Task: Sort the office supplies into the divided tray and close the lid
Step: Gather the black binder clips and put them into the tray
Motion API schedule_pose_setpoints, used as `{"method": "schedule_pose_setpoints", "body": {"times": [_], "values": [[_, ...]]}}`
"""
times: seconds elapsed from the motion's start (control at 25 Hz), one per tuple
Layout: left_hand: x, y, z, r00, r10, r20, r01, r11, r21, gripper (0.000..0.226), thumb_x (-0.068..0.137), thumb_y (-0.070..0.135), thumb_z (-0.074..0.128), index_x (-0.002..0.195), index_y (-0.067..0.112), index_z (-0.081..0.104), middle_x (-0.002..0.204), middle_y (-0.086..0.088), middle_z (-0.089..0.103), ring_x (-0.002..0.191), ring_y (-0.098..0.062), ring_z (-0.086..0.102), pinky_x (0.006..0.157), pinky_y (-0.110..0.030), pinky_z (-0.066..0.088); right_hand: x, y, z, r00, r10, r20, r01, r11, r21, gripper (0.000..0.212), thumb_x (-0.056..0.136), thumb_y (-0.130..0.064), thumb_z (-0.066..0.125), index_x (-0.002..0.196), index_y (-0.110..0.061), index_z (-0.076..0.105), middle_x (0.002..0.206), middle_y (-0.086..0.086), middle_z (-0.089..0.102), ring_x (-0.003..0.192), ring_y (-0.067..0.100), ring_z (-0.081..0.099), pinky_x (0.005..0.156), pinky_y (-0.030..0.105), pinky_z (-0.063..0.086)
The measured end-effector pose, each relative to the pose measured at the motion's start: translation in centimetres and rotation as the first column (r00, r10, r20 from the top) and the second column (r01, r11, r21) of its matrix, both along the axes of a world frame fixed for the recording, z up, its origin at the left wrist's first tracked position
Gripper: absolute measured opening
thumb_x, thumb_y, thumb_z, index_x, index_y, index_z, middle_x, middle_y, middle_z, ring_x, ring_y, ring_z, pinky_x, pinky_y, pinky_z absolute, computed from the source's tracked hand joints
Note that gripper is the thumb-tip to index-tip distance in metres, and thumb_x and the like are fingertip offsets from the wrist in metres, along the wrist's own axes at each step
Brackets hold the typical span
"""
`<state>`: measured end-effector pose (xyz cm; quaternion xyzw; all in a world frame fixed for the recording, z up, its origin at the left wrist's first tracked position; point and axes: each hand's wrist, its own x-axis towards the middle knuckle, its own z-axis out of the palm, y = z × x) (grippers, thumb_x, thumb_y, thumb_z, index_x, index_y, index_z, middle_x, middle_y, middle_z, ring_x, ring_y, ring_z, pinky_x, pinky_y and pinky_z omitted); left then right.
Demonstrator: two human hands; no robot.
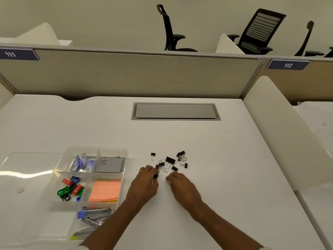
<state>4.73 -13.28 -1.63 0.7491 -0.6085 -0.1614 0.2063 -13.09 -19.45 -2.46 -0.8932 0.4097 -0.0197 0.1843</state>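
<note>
Staplers [93, 216] fill our tray's [115, 151] near end | left hand [145, 183] pinches a binder clip [155, 176], right hand [182, 184] curled, contents unclear | risk — loose clips [170, 160] scatter if swept.

Head camera looks forward and down across the desk [198, 141] from close above.

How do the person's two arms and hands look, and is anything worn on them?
Both forearms are bare. The left hand wears a thin gold-coloured ring on one finger. The right hand shows no ring. A bit of white sleeve shows at the bottom edge.
</note>
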Motion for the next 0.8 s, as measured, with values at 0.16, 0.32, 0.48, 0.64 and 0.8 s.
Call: {"method": "schedule_pose_setpoints", "body": {"times": [0.16,0.32,0.48,0.64,0.8], "values": [[-1.8,0.5,0.0,0.995,0.029,-0.091,-0.034,0.998,-0.057,0.037,0.083,0.018,0.058,0.120,0.020,0.062,0.111,0.009,0.062,0.104,-0.010,0.053,0.078,-0.026,0.052,-1.5,0.2,0.8,0.987,-0.117,0.107,0.111,0.992,0.058,0.033,0.097,-0.011,0.048,0.127,-0.018,0.059,0.133,-0.005,0.056,0.116,0.018,0.056,0.090,0.035,0.052],[-2.2,0.1,0.9,0.982,0.087,-0.166,-0.102,0.991,-0.087,0.033,0.087,0.020,0.057,0.119,0.022,0.064,0.107,0.010,0.067,0.103,-0.009,0.052,0.082,-0.025,0.051,-1.0,-1.0,2.4,0.952,-0.170,0.256,0.167,0.985,0.034,0.030,0.091,-0.001,0.052,0.116,-0.009,0.065,0.119,0.002,0.064,0.101,0.021,0.063,0.086,0.030,0.051],[-2.4,-0.4,1.9,0.933,0.157,-0.325,-0.183,0.982,-0.053,0.022,0.098,0.025,0.045,0.107,0.023,0.066,0.087,0.008,0.066,0.087,-0.011,0.057,0.077,-0.031,0.051,-0.6,-2.0,2.5,0.928,-0.251,0.275,0.237,0.968,0.081,0.035,0.093,0.004,0.048,0.121,-0.009,0.063,0.118,0.006,0.064,0.104,0.024,0.062,0.091,0.034,0.050],[-1.5,-0.7,1.9,0.888,0.205,-0.412,-0.222,0.975,0.007,0.021,0.103,0.032,0.044,0.101,0.025,0.064,0.076,0.009,0.068,0.074,-0.006,0.063,0.065,-0.026,0.048,-0.4,-2.2,1.6,0.899,-0.299,0.319,0.268,0.953,0.139,0.025,0.100,-0.008,0.050,0.120,-0.015,0.061,0.117,0.002,0.061,0.102,0.021,0.062,0.087,0.033,0.050],[-1.1,-0.4,1.0,0.814,0.303,-0.497,-0.308,0.949,0.073,0.020,0.102,0.038,0.048,0.100,0.025,0.064,0.074,0.008,0.069,0.071,-0.005,0.065,0.066,-0.028,0.050,-0.4,-2.5,1.2,0.925,-0.302,0.229,0.234,0.931,0.281,0.037,0.098,-0.018,0.060,0.134,-0.019,0.053,0.132,-0.001,0.049,0.110,0.020,0.060,0.089,0.029,0.049]]}}
